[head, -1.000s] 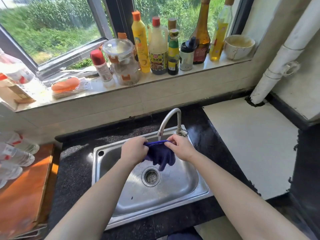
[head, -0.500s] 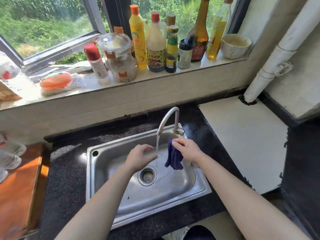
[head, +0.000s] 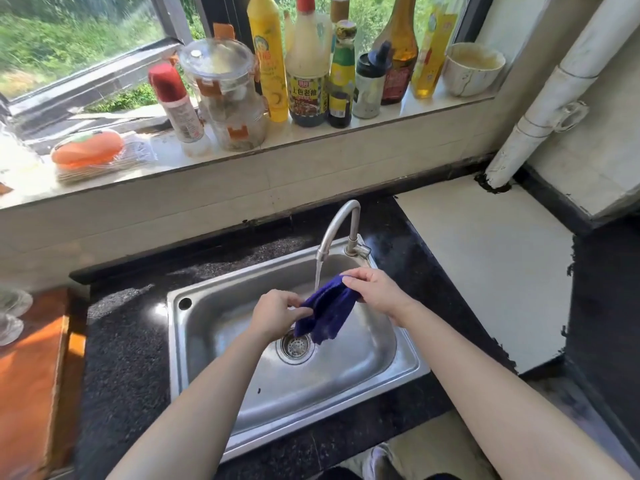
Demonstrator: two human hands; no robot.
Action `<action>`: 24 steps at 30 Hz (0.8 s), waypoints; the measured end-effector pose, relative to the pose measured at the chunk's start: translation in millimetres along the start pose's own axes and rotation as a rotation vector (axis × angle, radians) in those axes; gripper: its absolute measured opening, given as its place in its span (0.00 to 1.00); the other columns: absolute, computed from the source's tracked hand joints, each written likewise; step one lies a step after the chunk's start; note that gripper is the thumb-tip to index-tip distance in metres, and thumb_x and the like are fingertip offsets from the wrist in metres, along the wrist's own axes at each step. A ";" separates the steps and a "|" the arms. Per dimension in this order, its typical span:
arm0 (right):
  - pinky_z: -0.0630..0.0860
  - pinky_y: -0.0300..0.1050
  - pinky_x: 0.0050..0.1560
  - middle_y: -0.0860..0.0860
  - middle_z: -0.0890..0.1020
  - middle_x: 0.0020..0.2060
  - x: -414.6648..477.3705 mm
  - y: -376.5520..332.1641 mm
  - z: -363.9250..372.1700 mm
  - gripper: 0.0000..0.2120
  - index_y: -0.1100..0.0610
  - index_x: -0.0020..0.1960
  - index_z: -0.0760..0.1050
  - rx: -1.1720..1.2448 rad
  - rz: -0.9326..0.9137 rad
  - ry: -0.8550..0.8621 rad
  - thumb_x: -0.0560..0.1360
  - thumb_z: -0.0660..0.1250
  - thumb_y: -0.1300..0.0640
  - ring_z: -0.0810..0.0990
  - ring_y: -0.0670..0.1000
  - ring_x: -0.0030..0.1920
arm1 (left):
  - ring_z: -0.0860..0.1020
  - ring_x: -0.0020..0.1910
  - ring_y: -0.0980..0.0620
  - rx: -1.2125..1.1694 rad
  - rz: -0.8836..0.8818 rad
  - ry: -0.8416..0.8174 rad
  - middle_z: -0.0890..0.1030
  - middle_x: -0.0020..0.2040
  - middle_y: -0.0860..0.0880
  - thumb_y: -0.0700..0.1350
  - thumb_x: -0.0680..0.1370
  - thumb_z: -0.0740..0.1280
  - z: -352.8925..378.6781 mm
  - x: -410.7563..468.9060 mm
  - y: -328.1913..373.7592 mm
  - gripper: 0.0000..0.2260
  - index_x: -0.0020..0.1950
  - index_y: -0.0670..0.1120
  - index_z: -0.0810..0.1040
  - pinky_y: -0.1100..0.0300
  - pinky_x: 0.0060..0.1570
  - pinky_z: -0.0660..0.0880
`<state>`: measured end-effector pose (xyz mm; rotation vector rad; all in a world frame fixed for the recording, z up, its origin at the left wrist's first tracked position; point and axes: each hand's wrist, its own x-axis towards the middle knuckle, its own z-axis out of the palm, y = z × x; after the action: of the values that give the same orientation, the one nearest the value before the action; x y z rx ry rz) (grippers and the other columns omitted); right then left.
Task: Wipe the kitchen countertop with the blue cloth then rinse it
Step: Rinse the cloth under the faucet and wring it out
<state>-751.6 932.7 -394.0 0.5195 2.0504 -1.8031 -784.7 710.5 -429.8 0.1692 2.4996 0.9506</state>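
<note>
Stretching between both hands in the head view, a dark blue, nubby-textured cloth (head: 329, 310) hangs over the basin of the rectangular stainless-steel sink (head: 180, 341). A thin stream of water (head: 317, 275) from the curved, brushed-metal tap (head: 341, 216) lands on the cloth's upper edge. The left hand (head: 277, 315) pinches the cloth's lower left edge with curled fingers. The right hand (head: 377, 292) pinches its upper corner between thumb and fingertips. The loose lower end droops, crumpled, just above the round perforated drain strainer (head: 295, 346). The sink's smooth, shiny metal is set into a speckled black stone worktop (head: 124, 358). An orange-brown wooden board (head: 27, 393) lies at the far left.

Half a second ago the left hand was spread and off the cloth, which dangled bunched from the right hand alone, beside the stream. Now the left hand has taken hold of it and the fabric is pulled out wider, under the water.
</note>
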 end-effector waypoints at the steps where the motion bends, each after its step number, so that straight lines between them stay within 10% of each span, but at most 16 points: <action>1: 0.75 0.38 0.52 0.55 0.82 0.49 2.6 2.6 1.2 0.11 0.60 0.61 0.79 -0.031 0.017 0.017 0.79 0.65 0.64 0.78 0.50 0.50 | 0.82 0.43 0.52 -0.042 -0.020 0.025 0.85 0.38 0.53 0.48 0.71 0.77 -3.1 -0.8 -5.8 0.01 0.41 0.52 0.86 0.55 0.47 0.78; 8: 0.80 0.46 0.48 0.56 0.85 0.46 9.4 23.0 5.6 0.10 0.59 0.50 0.83 -0.580 0.026 0.145 0.75 0.64 0.62 0.82 0.58 0.49 | 0.81 0.35 0.51 -0.388 -0.138 0.148 0.86 0.39 0.49 0.40 0.75 0.73 -21.7 -8.8 0.5 0.03 0.44 0.48 0.85 0.59 0.34 0.77; 13: 0.69 0.31 0.29 0.45 0.83 0.42 12.3 9.7 13.1 0.10 0.45 0.50 0.82 -0.552 0.041 0.271 0.78 0.63 0.55 0.79 0.46 0.37 | 0.76 0.28 0.57 -0.430 -0.147 0.191 0.85 0.36 0.51 0.44 0.76 0.72 -23.2 -5.8 14.2 0.04 0.44 0.51 0.85 0.62 0.32 0.71; 17: 0.77 0.42 0.40 0.48 0.85 0.33 24.0 6.0 23.4 0.10 0.52 0.40 0.82 -0.327 0.121 0.225 0.76 0.65 0.51 0.81 0.50 0.36 | 0.75 0.26 0.50 -0.518 -0.195 0.189 0.84 0.36 0.39 0.43 0.79 0.69 -24.3 -9.8 26.0 0.07 0.43 0.46 0.85 0.58 0.30 0.73; 21: 0.70 0.44 0.37 0.47 0.78 0.26 31.4 9.2 23.5 0.15 0.55 0.31 0.79 -0.259 0.139 0.243 0.73 0.69 0.48 0.75 0.50 0.33 | 0.81 0.37 0.51 -0.531 -0.252 0.260 0.85 0.41 0.48 0.45 0.78 0.70 -29.4 -6.3 20.7 0.06 0.42 0.50 0.84 0.55 0.40 0.80; 24: 0.74 0.45 0.42 0.51 0.81 0.32 36.6 9.5 21.3 0.17 0.60 0.40 0.83 -0.272 0.154 0.195 0.74 0.69 0.46 0.78 0.51 0.37 | 0.79 0.40 0.51 -0.522 -0.270 0.268 0.85 0.42 0.48 0.46 0.78 0.70 -30.9 -1.6 13.4 0.07 0.41 0.50 0.83 0.55 0.43 0.79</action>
<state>-778.2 914.0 -422.9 0.7726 2.2689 -1.4058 -798.0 701.7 -400.1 -0.4757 2.3181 1.5378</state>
